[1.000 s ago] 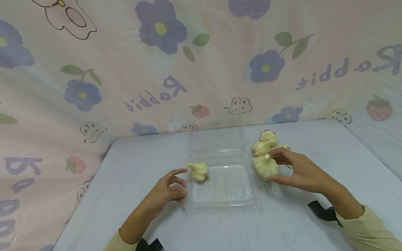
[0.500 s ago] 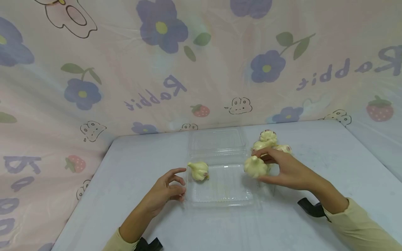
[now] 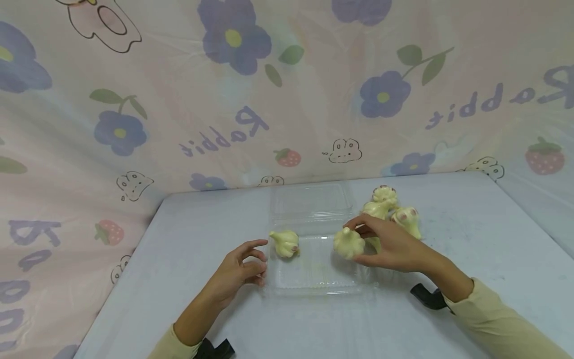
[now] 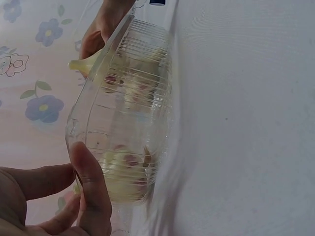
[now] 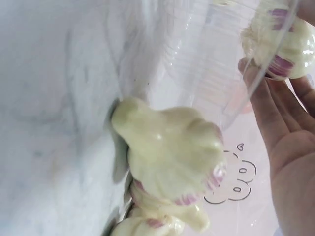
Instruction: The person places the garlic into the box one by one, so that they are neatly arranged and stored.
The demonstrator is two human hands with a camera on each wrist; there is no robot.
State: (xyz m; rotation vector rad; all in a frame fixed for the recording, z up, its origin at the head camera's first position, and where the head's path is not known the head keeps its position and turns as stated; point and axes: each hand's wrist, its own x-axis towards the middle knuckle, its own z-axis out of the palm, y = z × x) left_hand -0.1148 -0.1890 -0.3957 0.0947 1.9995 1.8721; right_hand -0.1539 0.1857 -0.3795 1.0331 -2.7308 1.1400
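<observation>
A clear plastic clamshell box (image 3: 314, 271) lies with its lid (image 3: 309, 199) folded back. Inside its left end sits a whitish garlic bulb (image 3: 285, 244). The left hand (image 3: 241, 271) is at the box's left wall; in the left wrist view its thumb (image 4: 87, 169) and a finger pinch the rim. Over the right part of the box, the right hand (image 3: 394, 245) holds a second garlic bulb (image 3: 348, 244) between thumb and fingers, stem upward. The right wrist view shows this held bulb (image 5: 280, 39) with purple patches, seen past the clear box wall.
Several more garlic bulbs (image 3: 407, 220) cluster on the white table (image 3: 475, 224) right of the box, partly behind the right hand. A patterned cloth (image 3: 305, 109) hangs behind the table's far edge. Black straps (image 3: 428, 296) show near the wrists.
The right hand has carried its garlic bulb leftward from the cluster to over the box, uncovering a bulb on the right. The left hand stays at the box's left side.
</observation>
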